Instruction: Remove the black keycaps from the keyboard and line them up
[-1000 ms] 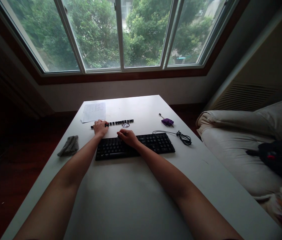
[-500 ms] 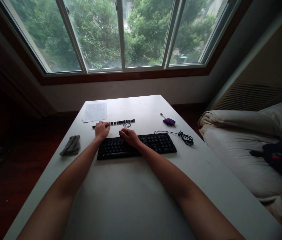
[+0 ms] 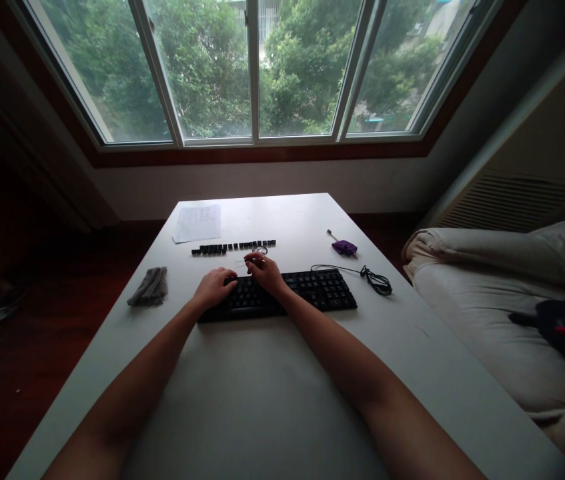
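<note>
A black keyboard (image 3: 319, 290) lies on the white table. My left hand (image 3: 213, 287) rests on its upper left corner, with fingers curled over the edge. Above the keyboard's top edge, my right hand (image 3: 266, 275) pinches a thin wire keycap puller (image 3: 241, 264), whose wire loop points left. Beyond both hands, several loose black keycaps (image 3: 212, 250) stand in a row. A small round clear item (image 3: 261, 249) lies just behind my right fingers, partly hidden by them.
A grey cloth (image 3: 149, 287) lies on the left and printed paper (image 3: 197, 222) at the far left. To the right are a purple cloth item with a stick (image 3: 345, 247) and the coiled cable (image 3: 377, 281). A sofa (image 3: 457, 287) stands beside the table's right edge.
My left hand has come back from the keycap row to the keyboard's corner. My right hand has lifted slightly, and the wire puller now shows. The view has shifted slightly left.
</note>
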{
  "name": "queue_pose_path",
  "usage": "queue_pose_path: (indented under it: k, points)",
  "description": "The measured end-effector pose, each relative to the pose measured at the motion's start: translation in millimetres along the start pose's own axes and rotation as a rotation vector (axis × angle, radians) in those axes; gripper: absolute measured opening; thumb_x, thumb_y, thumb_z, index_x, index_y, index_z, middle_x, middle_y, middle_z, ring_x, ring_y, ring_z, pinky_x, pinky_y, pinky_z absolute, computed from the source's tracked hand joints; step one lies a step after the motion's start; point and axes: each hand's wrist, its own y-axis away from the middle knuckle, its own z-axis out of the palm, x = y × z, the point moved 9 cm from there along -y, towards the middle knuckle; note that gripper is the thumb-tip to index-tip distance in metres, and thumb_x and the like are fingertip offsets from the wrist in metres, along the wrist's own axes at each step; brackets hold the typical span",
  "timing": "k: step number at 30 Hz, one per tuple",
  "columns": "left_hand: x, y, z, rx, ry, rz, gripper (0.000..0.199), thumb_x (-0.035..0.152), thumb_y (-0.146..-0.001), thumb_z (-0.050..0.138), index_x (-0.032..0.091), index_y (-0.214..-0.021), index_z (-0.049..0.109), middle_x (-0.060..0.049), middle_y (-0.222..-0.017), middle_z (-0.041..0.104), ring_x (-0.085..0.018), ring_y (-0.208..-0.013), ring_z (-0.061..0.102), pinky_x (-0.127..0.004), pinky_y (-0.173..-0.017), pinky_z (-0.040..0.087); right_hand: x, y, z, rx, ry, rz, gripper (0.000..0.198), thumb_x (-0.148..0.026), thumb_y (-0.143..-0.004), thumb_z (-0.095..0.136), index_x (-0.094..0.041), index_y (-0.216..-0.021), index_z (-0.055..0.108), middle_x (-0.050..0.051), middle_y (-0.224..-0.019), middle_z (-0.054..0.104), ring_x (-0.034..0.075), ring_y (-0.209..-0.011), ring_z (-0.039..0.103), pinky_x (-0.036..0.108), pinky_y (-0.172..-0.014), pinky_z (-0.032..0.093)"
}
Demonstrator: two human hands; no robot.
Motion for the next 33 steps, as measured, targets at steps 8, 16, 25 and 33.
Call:
queue_pose_path:
  k: [8, 16, 25, 33]
  points:
    - [10, 5, -2, 0.050, -0.046, 0.037, 0.029, 0.042, -0.093, 0.051, 0.026, -0.111, 0.068, -0.006, -0.110, 0.067, -0.025, -0.104, 0.058, -0.039, -0.092, 0.045, 5, -2, -2, 0.039, 0.012, 0.013, 0.028, -0.039, -0.088, 0.058, -0.020, -0.104, 0.071, 0.002, -0.073, 0.068, 0.016, -0.068, 0.065, 0.027, -0.067, 0.051]
    - [14, 6, -8, 0.084, -0.094, 0.047, 0.027, 0.037, -0.094, 0.050, 0.025, -0.110, 0.068, -0.007, -0.109, 0.066, -0.025, -0.104, 0.059, -0.040, -0.093, 0.045, -18, 6, -2, 0.056, 0.130, -0.010, 0.026, -0.046, -0.091, 0.055, -0.021, -0.089, 0.061, 0.002, -0.073, 0.068, 0.017, -0.070, 0.064, 0.028, -0.070, 0.049]
    - [12, 8, -10, 0.075, -0.045, 0.047, 0.027, 0.038, -0.093, 0.051, 0.026, -0.110, 0.069, -0.007, -0.110, 0.066, -0.025, -0.105, 0.059, -0.038, -0.093, 0.046, -32, 5, -1, -0.014, 0.220, -0.039, 0.019, -0.035, -0.097, 0.041, -0.023, -0.096, 0.055, 0.000, -0.076, 0.070, 0.015, -0.068, 0.064, 0.026, -0.071, 0.045]
    - [10, 9, -7, 0.063, -0.065, 0.056, 0.028, 0.038, -0.094, 0.050, 0.025, -0.112, 0.068, -0.007, -0.109, 0.066, -0.025, -0.103, 0.059, -0.038, -0.090, 0.046, -22, 2, 3, -0.146, 0.271, -0.024, 0.017, -0.034, -0.093, 0.051, -0.023, -0.096, 0.064, -0.002, -0.071, 0.070, 0.016, -0.067, 0.064, 0.026, -0.071, 0.044]
